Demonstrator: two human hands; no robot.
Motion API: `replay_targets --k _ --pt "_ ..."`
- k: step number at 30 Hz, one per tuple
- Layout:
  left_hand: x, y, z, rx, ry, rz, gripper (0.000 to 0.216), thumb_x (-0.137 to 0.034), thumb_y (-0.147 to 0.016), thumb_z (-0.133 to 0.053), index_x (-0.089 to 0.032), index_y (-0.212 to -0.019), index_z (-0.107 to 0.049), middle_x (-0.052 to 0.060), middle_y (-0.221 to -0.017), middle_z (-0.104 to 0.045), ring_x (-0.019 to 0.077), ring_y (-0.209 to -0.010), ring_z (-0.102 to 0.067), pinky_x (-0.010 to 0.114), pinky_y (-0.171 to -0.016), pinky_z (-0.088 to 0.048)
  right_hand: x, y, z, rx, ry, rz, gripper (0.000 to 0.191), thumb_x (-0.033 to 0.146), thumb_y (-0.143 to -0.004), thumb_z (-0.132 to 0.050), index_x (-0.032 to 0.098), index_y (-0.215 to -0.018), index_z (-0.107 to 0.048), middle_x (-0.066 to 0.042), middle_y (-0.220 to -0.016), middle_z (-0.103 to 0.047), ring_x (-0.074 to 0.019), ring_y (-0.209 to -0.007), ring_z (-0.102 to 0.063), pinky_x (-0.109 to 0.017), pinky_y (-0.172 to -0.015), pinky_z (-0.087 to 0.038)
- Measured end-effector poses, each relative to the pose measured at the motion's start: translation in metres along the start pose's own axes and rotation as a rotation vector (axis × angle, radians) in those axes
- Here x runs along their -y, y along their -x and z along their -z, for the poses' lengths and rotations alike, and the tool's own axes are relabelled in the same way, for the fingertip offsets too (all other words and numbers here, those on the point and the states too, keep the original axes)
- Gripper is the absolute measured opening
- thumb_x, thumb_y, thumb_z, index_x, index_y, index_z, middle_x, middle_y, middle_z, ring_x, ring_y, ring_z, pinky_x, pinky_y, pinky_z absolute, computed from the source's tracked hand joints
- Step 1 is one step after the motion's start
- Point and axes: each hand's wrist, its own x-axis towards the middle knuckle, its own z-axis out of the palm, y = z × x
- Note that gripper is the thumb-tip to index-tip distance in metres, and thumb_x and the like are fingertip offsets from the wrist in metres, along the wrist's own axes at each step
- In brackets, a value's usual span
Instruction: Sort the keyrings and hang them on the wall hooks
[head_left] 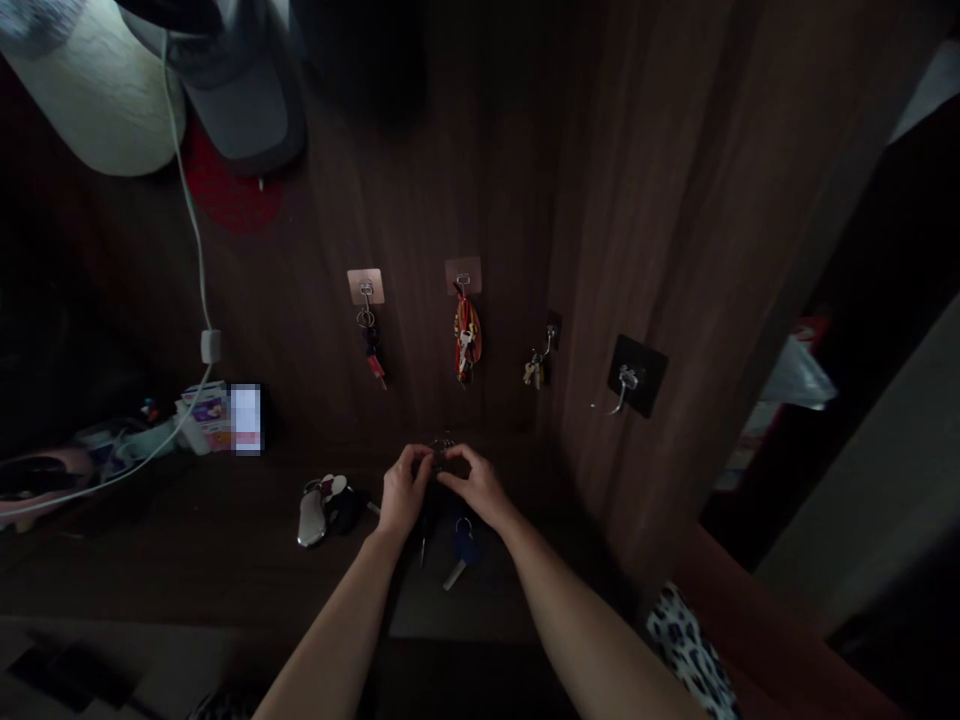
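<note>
**Two hands met around a small metal bunch**

My left hand (405,492) and right hand (478,486) met near the back edge of the dark shelf (187,565), toward its right end, with a small metal bunch (443,443) between them. My left thumb and forefinger were together, seemingly clamped on it; my right pair curved in with their tips a little apart, and in that gloom I could not tell whether they gripped. Working from both sides presumably steadied so small a thing.

A blue key (464,543) lay between my forearms, blade toward the front edge. A silver fob (312,518) lay left of my wrist, probably kept aside for elbow room.

On the panel above the back edge, a red-tipped key set (375,365), corded keys (466,340) and a brass key bunch (535,370) hung from hooks, which likely kept them sorted.

My forearms reached over the front edge in a narrowing V, backs of the hands upward, fingers bent toward each other.
</note>
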Motion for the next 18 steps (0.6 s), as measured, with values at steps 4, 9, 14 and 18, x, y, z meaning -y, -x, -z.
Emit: replay_targets --k 4,9,14,18 --pt "-0.0030 0.0004 0.0002 0.024 0.056 0.006 0.017 -0.034 -0.082 -0.047 -0.021 -0.089 -0.056 0.000 -0.083 -0.066 0.0137 -0.079 -0.062 0.024 -0.073 -0.046 0.0001 0.0008 -0.0033 0.043 -0.192 -0.082 0.037 0.022 -0.064 -0.065 0.021 -0.099 -0.052 0.000 -0.088 -0.064 -0.0155 -0.085 -0.060 -0.029 -0.078 -0.045" --pt "-0.0026 0.0007 -0.0014 0.025 0.099 0.005 0.017 -0.033 -0.082 -0.048 -0.021 -0.090 -0.056 0.000 -0.084 -0.066 0.0139 -0.080 -0.062 0.025 -0.074 -0.047 0.0049 0.0014 -0.0018 0.049 -0.166 -0.024 0.032 0.026 -0.067 -0.065 0.021 -0.097 -0.057 -0.001 -0.091 -0.064 -0.0161 -0.087 -0.060 -0.030 -0.079 -0.045" --pt "-0.0028 -0.0005 -0.0016 -0.015 0.149 0.033 0.017 -0.033 -0.080 -0.049 -0.021 -0.088 -0.056 0.000 -0.081 -0.066 0.0138 -0.079 -0.062 0.025 -0.074 -0.047 0.0051 0.0006 -0.0008 0.011 -0.118 -0.009 0.024 0.030 -0.065 -0.067 0.020 -0.085 -0.061 -0.001 -0.086 -0.063 -0.0166 -0.085 -0.058 -0.030 -0.078 -0.044" --pt "-0.0046 -0.0020 -0.0003 -0.050 0.195 0.068 0.018 -0.034 -0.079 -0.051 -0.020 -0.088 -0.056 0.000 -0.078 -0.066 0.0140 -0.076 -0.063 0.025 -0.071 -0.047 0.0026 -0.0002 -0.0026 -0.054 -0.075 -0.003 0.023 0.031 -0.062 -0.069 0.020 -0.079 -0.060 0.000 -0.080 -0.057 -0.0150 -0.075 -0.055 -0.027 -0.069 -0.044"
